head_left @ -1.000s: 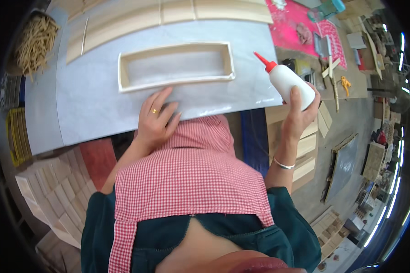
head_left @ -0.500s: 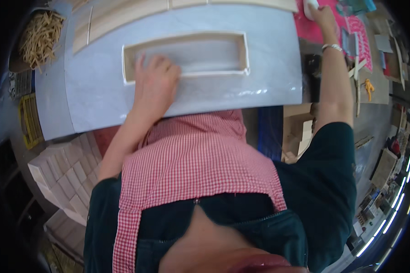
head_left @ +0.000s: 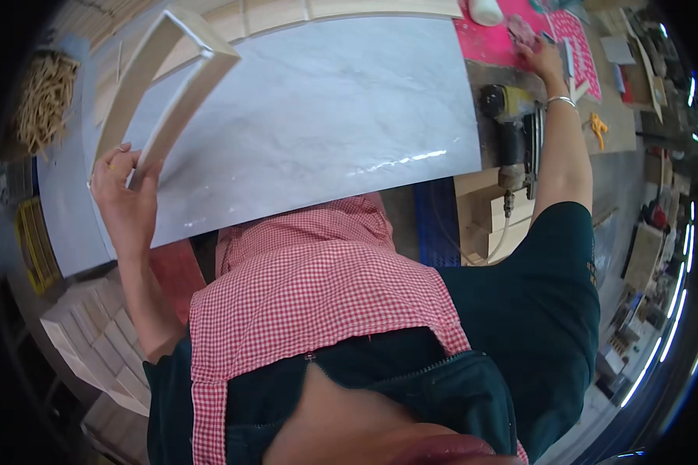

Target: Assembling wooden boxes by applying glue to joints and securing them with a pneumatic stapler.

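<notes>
My left hand grips the near end of a long, narrow wooden frame, fingers wrapped over its edge. The frame is tilted up, its far end raised off the grey marbled tabletop. Out at the far right, my right hand has its fingers closed on a crumpled pinkish rag over a bright pink cloth. A white bottle stands left of the rag. Beside my right forearm lies a yellow and black nail gun with an air hose.
Long pale wooden boards lie along the table's far side. Thin wood strips fill a container at the left. Stacked wooden pieces stand below left. An orange clamp-like tool lies at the right.
My left hand has lifted the frame off the tabletop and moved it left, tilting it. My right hand has let go of the white bottle and moved to the rag.
</notes>
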Tool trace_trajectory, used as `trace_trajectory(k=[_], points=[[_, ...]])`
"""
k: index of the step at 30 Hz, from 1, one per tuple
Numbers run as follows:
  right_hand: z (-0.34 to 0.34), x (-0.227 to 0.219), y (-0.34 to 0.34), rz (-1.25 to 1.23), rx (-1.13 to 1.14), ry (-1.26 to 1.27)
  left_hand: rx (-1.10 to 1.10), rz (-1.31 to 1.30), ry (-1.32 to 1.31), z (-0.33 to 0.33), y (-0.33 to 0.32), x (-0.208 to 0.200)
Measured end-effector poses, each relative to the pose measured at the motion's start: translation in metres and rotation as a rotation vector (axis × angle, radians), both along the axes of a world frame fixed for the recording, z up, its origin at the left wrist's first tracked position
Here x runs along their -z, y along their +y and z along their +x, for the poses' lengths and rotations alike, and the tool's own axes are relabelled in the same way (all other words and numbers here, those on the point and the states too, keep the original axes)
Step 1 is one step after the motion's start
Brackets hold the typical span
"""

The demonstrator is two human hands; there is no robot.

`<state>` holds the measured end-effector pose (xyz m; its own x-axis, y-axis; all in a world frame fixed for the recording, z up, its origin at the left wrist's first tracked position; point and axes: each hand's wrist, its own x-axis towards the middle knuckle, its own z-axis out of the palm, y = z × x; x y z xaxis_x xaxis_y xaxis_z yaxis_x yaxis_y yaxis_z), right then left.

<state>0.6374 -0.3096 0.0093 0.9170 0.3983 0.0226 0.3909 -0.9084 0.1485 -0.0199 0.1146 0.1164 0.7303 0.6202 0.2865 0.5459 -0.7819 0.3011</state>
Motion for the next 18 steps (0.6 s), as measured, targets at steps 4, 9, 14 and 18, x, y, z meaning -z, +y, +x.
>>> trace_trajectory(k=[4,9,14,18], points=[[0.007,0.001,0.018,0.152,-0.188,-0.270,-0.087,0.010,-0.073,-0.027,0.015,-0.002],[-0.066,-0.051,0.068,0.251,-0.173,0.125,-0.136,0.069,-0.071,-0.050,0.020,-0.003],[-0.228,-0.105,0.068,0.026,-0.059,0.227,-0.181,0.068,-0.129,-0.050,0.016,0.004],[-0.349,-0.034,0.011,0.539,-0.427,0.028,-0.110,0.052,-0.166,-0.049,0.015,0.007]])
